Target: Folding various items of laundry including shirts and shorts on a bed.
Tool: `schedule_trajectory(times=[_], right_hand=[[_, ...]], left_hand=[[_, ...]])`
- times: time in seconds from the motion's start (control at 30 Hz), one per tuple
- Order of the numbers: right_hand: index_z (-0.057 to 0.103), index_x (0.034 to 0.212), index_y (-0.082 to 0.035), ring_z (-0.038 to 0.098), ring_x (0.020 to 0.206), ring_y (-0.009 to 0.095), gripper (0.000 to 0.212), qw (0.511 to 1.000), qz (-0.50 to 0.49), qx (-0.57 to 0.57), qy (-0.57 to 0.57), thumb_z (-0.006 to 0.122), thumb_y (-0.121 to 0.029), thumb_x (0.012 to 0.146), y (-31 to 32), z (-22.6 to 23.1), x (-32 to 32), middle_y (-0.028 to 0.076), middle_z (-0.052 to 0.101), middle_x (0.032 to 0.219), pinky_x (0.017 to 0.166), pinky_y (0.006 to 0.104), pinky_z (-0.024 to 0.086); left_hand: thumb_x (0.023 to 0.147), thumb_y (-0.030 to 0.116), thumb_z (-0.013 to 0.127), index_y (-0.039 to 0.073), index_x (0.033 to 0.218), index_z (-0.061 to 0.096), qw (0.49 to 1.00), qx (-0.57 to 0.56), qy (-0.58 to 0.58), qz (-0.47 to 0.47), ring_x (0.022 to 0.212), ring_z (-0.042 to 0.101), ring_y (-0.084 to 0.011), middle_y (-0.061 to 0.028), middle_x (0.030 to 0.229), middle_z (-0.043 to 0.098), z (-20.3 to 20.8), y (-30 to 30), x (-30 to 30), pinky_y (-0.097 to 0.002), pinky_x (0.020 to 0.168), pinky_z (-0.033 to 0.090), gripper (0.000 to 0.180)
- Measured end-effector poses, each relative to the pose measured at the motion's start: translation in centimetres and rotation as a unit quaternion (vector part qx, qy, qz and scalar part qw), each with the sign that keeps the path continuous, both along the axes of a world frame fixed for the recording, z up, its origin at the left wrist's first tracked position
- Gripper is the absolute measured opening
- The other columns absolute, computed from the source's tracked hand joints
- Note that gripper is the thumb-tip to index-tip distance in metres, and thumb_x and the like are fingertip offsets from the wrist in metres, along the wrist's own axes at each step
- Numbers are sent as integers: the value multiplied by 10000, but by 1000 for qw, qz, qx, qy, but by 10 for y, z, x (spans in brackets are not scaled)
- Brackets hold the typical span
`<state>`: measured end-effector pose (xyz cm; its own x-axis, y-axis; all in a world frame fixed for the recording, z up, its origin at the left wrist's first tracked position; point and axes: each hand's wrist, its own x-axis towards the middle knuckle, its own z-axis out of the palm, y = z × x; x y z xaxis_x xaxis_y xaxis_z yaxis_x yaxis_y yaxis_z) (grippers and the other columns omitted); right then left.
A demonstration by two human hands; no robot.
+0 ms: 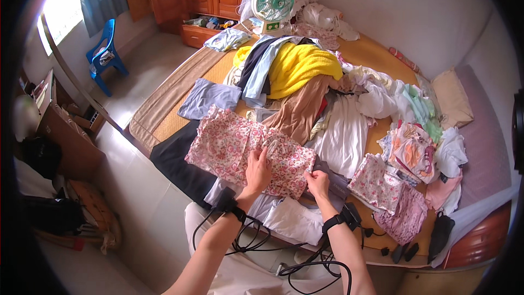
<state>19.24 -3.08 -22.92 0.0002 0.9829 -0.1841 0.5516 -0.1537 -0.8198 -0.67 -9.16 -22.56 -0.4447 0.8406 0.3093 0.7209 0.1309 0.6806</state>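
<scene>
A pink-and-white floral garment (224,145) with a tie or ruffle near its middle lies spread over other clothes at the near edge of the bed. My left hand (257,172) is on the middle of it, fingers together and pinching the fabric beside the tie. At its right end, my right hand (317,183) pinches the edge between thumb and fingers. Beneath and around it are a black garment (180,155), a folded white cloth (295,219) and grey cloth. To the right lies a folded floral piece (375,183) on a pink patterned garment (404,216).
A heap with a yellow towel (303,68), a brown garment (297,109) and white clothes covers the bed's middle. A folded grey cloth (209,99) lies left. Black cables (311,265) hang from my wristbands. A fan (273,3) stands at the far end; a blue chair (106,57) is beyond.
</scene>
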Motion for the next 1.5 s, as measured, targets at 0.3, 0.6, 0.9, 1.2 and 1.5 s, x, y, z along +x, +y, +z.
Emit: schedule_trajectory(times=[0.3, 0.6, 0.9, 1.2, 1.5], right_hand=[[529, 648, 13, 531, 533, 181, 269, 991, 72, 99, 55, 635, -219, 734, -1, 26, -18, 99, 540, 559, 540, 335, 428], [584, 762, -2, 504, 710, 27, 209, 952, 70, 19, 298, 590, -185, 860, 2, 70, -40, -14, 592, 755, 626, 190, 398], [581, 1070, -28, 616, 891, 171, 270, 948, 177, 86, 251, 561, -206, 869, -11, 35, -91, 104, 629, 989, 774, 264, 477], [415, 1295, -180, 213, 1294, 377, 502, 875, 324, 332, -139, 544, -293, 823, -28, 30, -133, 188, 235, 1409, 1027, 511, 193], [359, 1308, -85, 243, 1280, 386, 557, 912, 287, 270, -114, 543, -315, 835, -28, 15, -149, 230, 206, 1403, 1015, 491, 256]], left_hand=[[624, 361, 705, -19, 1281, 311, 972, -158, -56, -166, 1060, 467, -395, -253, 1141, 468, 34, -7, 64, -473, 850, 414, 855], [780, 63, 500, -28, 967, 526, 801, -59, -568, -179, 671, 578, -180, -98, 759, 595, 39, 32, 30, -316, 589, 480, 209], [662, 9, 499, 43, 782, 525, 772, 8, -635, -32, 621, 539, -169, -47, 747, 545, 42, -18, -139, -296, 530, 470, 127], [772, 127, 572, 124, 1185, 520, 984, 18, 66, 165, 1068, 487, -328, -202, 1219, 470, 47, -17, -112, -392, 860, 406, 416], [914, 279, 404, 223, 1295, 423, 979, -153, 94, 95, 1312, 208, -364, -197, 1407, 246, 1, -25, -135, -591, 998, 191, 385]])
